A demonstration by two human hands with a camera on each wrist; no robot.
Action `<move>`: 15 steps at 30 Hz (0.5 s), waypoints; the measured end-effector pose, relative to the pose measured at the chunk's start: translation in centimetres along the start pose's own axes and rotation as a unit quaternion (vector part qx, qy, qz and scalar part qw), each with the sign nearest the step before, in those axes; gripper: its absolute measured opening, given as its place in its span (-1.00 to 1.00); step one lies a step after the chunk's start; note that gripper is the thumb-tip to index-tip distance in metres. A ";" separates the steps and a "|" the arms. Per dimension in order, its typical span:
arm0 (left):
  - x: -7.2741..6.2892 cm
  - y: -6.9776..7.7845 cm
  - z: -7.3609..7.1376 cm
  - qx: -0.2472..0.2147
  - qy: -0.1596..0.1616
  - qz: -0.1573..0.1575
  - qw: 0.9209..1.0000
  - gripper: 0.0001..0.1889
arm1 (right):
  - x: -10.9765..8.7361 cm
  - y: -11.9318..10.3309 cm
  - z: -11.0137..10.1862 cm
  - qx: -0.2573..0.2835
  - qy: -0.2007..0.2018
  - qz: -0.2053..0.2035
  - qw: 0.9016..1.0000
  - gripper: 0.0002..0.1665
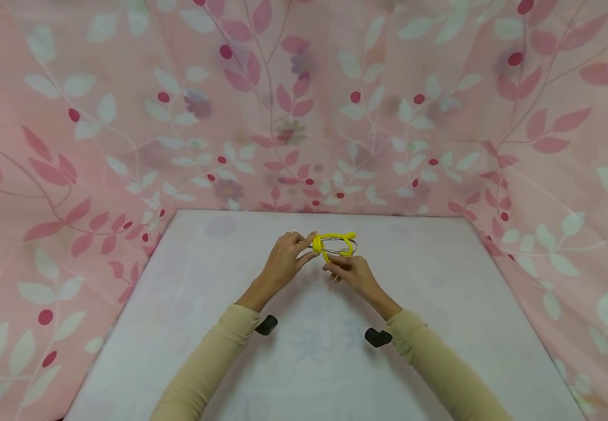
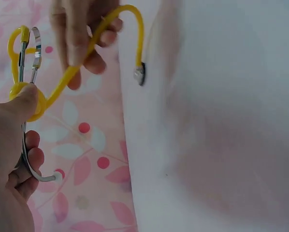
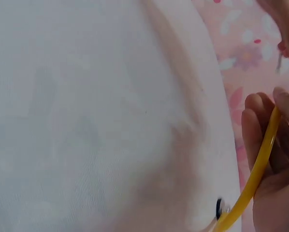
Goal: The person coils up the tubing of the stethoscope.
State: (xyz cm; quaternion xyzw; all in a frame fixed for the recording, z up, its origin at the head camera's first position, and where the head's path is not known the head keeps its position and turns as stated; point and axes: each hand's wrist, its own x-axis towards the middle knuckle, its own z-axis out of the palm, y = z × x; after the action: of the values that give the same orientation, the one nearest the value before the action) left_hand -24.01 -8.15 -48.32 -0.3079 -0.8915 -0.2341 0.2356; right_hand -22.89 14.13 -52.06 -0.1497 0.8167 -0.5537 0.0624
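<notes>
A stethoscope with yellow tubing [image 1: 316, 244] and metal ear tubes is held up over the table between both hands. My left hand [image 1: 284, 257] grips the ear tubes, its thumb on the yellow loops wound round them; one white eartip [image 2: 57, 176] sticks out below the fingers in the left wrist view. My right hand [image 1: 353, 273] pinches the free length of yellow tube [image 3: 260, 169] between thumb and fingers. Past that hand the tube bends over and hangs down, ending in the small metal and black chest piece [image 2: 140, 74].
The white tabletop [image 1: 314, 374] spreads beneath both arms. Pink leaf-patterned cloth [image 1: 304, 117] hangs behind and along both sides. A black piece [image 1: 266, 325] shows by the left wrist and another [image 1: 377, 337] by the right.
</notes>
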 end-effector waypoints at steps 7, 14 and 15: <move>-0.2 -1.6 0.3 0.020 -0.025 -0.033 0.999 -0.43 | -0.7 -1.5 0.7 -0.069 0.005 -0.022 0.997 -0.54; -0.2 -2.5 0.2 0.017 -0.035 -0.059 0.998 -0.44 | -1.0 -3.4 1.2 -0.151 0.015 -0.069 0.986 -0.63; -0.2 -2.7 0.2 0.019 -0.034 -0.061 0.997 -0.44 | -1.0 -3.7 1.2 -0.158 0.014 -0.073 0.985 -0.64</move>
State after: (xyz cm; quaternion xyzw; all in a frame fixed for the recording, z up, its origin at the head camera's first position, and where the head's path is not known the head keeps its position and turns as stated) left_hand -25.67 -9.97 -49.32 -0.2564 -0.9204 -0.2208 0.1962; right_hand -20.93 12.10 -49.23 -0.2093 0.8817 -0.4226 -0.0139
